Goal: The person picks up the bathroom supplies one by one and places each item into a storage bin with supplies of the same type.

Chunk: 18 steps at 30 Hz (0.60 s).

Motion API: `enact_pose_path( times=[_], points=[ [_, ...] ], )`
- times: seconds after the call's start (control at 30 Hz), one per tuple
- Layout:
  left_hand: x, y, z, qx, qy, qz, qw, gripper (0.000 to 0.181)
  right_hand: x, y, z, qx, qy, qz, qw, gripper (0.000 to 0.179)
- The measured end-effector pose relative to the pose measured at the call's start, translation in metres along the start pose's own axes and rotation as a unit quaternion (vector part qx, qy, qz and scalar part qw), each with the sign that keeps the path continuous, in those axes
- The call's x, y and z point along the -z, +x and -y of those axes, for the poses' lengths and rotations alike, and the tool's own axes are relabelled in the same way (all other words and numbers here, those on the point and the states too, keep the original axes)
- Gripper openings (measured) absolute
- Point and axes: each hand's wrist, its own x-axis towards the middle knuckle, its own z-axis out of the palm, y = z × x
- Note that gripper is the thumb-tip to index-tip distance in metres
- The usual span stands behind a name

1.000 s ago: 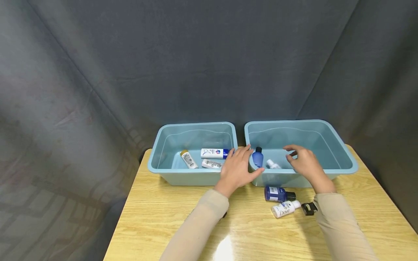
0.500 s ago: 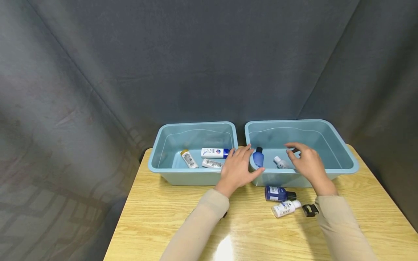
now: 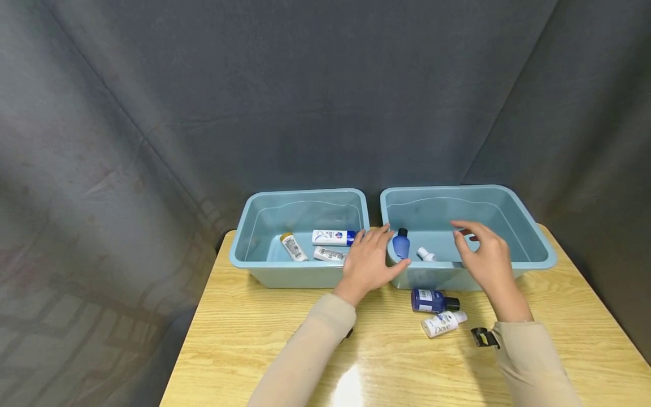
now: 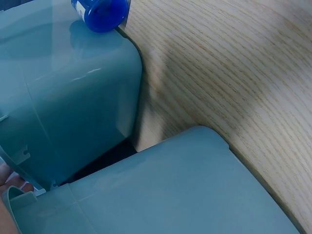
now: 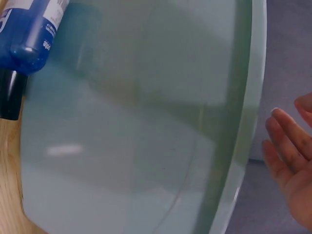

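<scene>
My left hand rests with spread fingers over the neighbouring rims of the left blue bin and the right blue bin. My right hand hovers over the right bin's front rim, fingers loosely bent, nothing between them. Inside that bin lie a small white-capped bottle and a blue bottle with a black cap; the front wall partly hides the white-capped one. In the right wrist view, the fingers show beyond the rim, apart from any object.
On the wooden table, before the right bin, lie a dark blue bottle with a black cap and a white Dove bottle. The left bin contains a white tube with a blue cap, a gold-capped tube and another white tube.
The small white-capped bottle shifted right, then back left inside the right bin. My right hand has moved slightly right, away from it. My left hand has stayed in place.
</scene>
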Motion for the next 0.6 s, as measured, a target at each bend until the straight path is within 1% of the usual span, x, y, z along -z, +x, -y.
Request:
enact_pose_path(
  times=[0.13,0.3,0.4,0.6],
  points=[
    [0.0,0.0,0.0,-0.001,0.0,0.002,1.0,0.078,0.002,-0.005,0.006,0.029,0.003,-0.028,0.9992,0.023],
    [0.0,0.0,0.001,-0.001,-0.002,0.002,1.0,0.077,0.006,-0.014,0.012,0.054,0.017,-0.049,0.9972,0.024],
    [0.0,0.0,0.001,-0.001,0.001,0.001,1.0,0.078,0.007,-0.019,0.013,0.064,0.022,-0.061,0.9958,0.025],
    [0.0,0.0,0.0,-0.001,0.006,0.005,1.0,0.079,0.008,-0.03,0.011,0.071,0.041,-0.085,0.993,0.024]
  ],
)
